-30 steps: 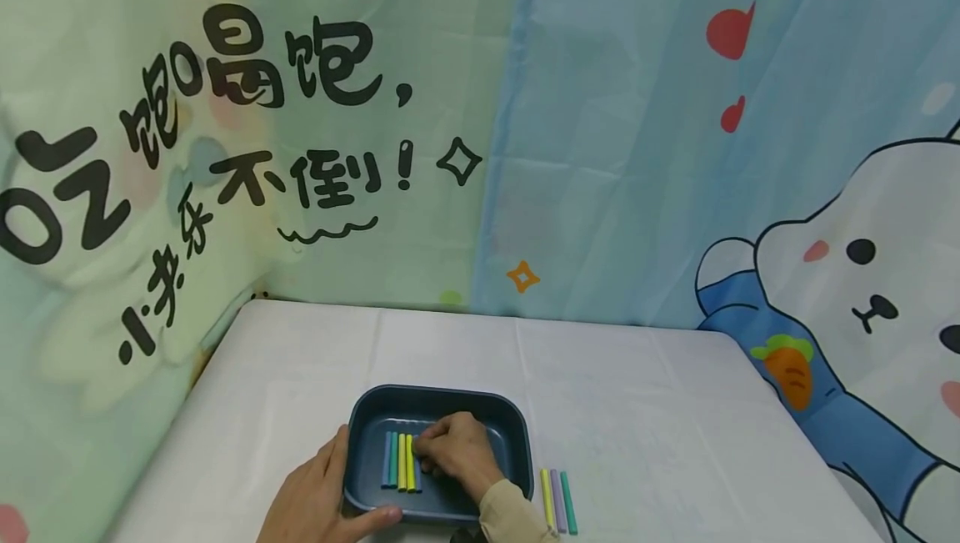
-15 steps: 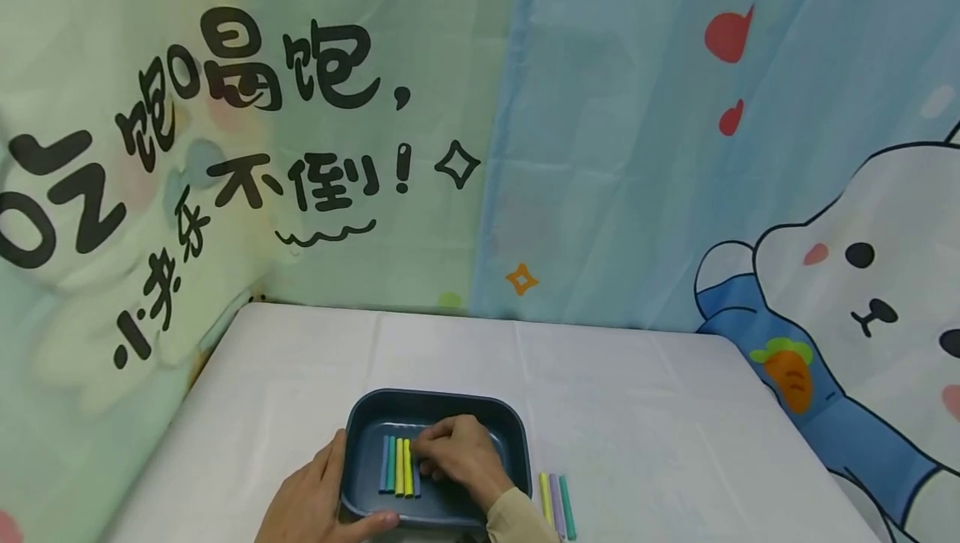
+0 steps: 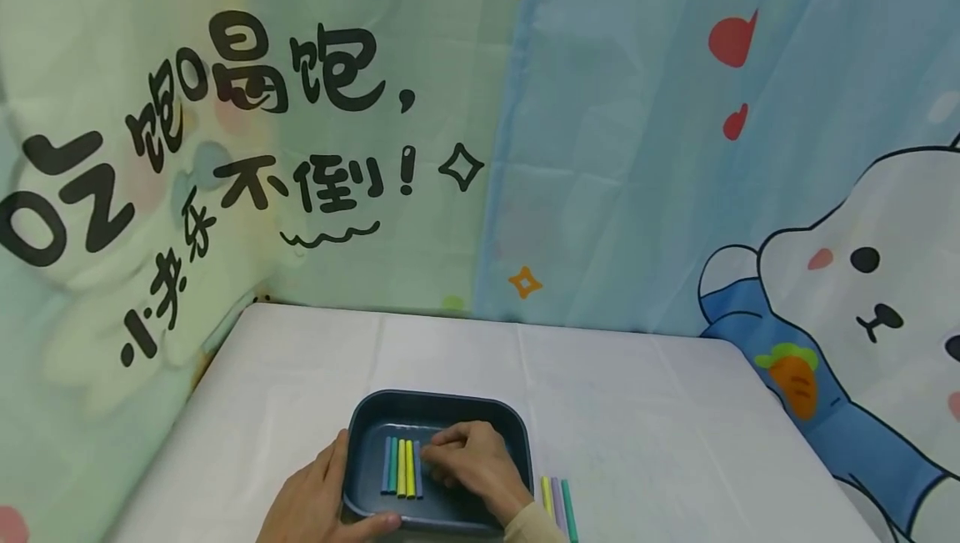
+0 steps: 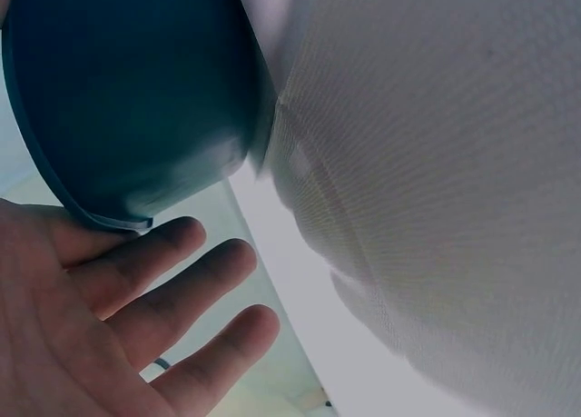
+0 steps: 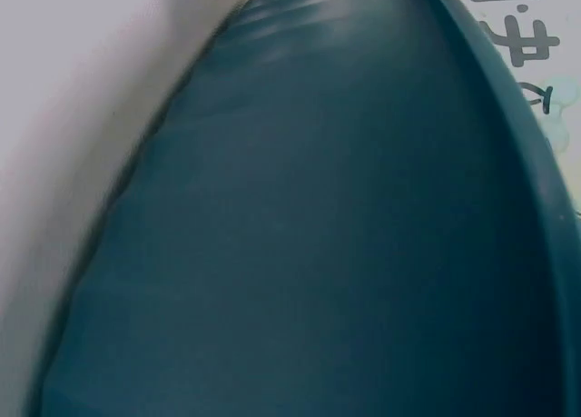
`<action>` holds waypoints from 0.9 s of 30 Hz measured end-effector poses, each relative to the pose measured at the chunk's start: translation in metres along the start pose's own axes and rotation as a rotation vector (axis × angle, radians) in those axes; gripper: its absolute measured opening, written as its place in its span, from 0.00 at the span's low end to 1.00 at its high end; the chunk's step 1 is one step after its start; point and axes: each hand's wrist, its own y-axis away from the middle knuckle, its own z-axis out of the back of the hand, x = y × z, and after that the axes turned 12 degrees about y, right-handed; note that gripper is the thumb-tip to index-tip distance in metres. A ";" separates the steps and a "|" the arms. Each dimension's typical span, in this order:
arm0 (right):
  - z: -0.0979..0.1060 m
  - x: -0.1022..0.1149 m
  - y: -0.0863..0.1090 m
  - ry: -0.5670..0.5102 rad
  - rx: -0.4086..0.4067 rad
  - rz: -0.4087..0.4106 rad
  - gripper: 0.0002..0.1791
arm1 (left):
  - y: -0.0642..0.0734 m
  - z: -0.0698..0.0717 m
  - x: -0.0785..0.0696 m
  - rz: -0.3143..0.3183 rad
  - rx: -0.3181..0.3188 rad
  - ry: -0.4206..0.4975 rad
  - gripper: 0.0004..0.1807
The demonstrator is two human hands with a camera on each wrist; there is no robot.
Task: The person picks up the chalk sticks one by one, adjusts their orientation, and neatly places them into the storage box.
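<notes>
A dark blue tray [image 3: 442,518] sits on the table, with several thin, chalk-like coloured sticks upright side by side in its left half. From left they run blue, teal, yellow, yellow, then a blue stick [image 3: 418,470] at the right end. My left hand [image 3: 318,497] is at the tray's front left corner, thumb along the front wall; the left wrist view shows its fingers stretched out by the tray's rim [image 4: 36,158]. Inside the tray, my right hand [image 3: 476,464] has bent fingers, their tips just right of the end blue stick. The right wrist view shows only the tray's outer wall [image 5: 300,208].
Right of the tray, a yellow stick [image 3: 547,495], a purple stick [image 3: 558,503] and a teal stick [image 3: 570,511] lie in a row on the white table [image 3: 660,434]. A printed curtain [image 3: 615,151] hangs behind the table's far edge.
My right hand has drawn slightly right, off the end blue stick, which now shows more fully. My left hand stays at the tray's corner.
</notes>
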 end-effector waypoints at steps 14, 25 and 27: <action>0.022 0.000 0.005 -0.009 -0.026 -0.028 0.17 | -0.001 0.000 0.000 0.028 0.003 0.023 0.72; 0.039 0.001 0.013 -0.028 -0.061 -0.019 0.21 | 0.001 0.000 -0.001 0.022 -0.001 0.015 0.71; 0.044 0.000 0.014 -0.046 -0.056 0.004 0.22 | 0.001 -0.001 -0.001 0.019 -0.008 0.014 0.71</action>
